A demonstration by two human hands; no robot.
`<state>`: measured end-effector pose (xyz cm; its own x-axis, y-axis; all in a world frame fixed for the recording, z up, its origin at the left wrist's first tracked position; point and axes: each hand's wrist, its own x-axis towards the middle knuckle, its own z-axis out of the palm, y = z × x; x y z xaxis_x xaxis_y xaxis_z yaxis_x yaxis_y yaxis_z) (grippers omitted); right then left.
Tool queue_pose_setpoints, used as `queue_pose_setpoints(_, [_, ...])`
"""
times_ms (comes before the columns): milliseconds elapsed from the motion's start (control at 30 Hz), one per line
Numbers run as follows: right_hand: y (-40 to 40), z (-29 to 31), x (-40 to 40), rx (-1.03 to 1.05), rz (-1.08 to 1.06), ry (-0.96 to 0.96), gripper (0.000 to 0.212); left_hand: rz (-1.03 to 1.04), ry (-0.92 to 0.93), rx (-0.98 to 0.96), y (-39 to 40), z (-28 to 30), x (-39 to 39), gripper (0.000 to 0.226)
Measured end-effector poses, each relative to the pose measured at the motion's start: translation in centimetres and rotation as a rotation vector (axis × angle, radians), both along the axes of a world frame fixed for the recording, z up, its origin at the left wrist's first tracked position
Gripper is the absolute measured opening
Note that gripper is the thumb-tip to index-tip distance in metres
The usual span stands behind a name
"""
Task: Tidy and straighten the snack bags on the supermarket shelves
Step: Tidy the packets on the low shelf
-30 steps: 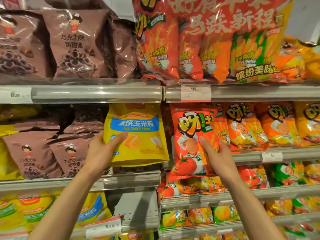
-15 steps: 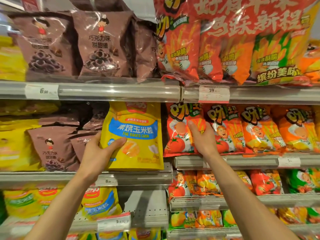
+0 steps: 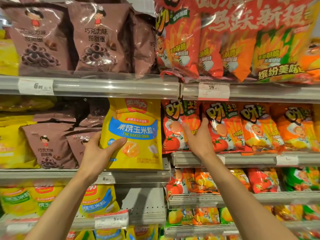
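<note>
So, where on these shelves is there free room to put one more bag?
One bare patch shows: the shelf below the yellow baked corn bag, right of the lower corn bags, where the perforated back panel is exposed. The red tomato bags and brown chocolate bags stand packed.

Upright yellow baked-corn bag (image 3: 136, 134) beside red tomato snack bag (image 3: 174, 129) on shelf.

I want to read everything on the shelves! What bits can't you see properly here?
All in the head view:
- Red tomato bag: right side hidden by the right hand.
- Yellow corn bag: lower left corner covered by the left hand.
- Big red banner pack: top cut off by the frame edge.
- Bottom shelf price tag: blurred.
</note>
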<state>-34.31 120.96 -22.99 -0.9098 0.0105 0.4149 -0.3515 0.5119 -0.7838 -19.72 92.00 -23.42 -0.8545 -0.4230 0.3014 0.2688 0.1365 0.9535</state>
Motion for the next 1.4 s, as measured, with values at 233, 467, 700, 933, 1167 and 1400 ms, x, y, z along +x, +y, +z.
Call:
queue_pose_setpoints(233, [0.2,-0.7,1.1,0.346,0.021,0.065,0.084,-0.010,0.005,0.015,0.2,-0.1,-0.2,0.054])
queue_pose_setpoints(467, [0.2,-0.3,1.5,0.389,-0.016,0.039,0.085,0.003,0.025,0.049,-0.3,-0.4,0.6,0.063])
queue_pose_setpoints(700, [-0.2,-0.1,4.2,0.255,-0.140,0.209,0.069,-0.038,0.038,0.105,-1.1,-1.3,2.4,0.059])
queue_pose_setpoints(933, [-4.6,-0.4,8.0,-0.091,0.261,-0.124,0.038,-0.127,-0.007,0.088,-1.5,-2.9,3.4,0.055])
queue_pose_setpoints(1167, [-7.3,-1.8,9.3,-0.436,0.491,-0.406,0.038,-0.244,-0.072,-0.072,-2.6,-4.9,3.5,0.061])
queue_pose_setpoints(1400, [-7.8,-5.3,12.4,-0.381,0.399,-0.334,0.045,-0.222,-0.143,-0.156,-3.1,-8.0,4.5,0.068])
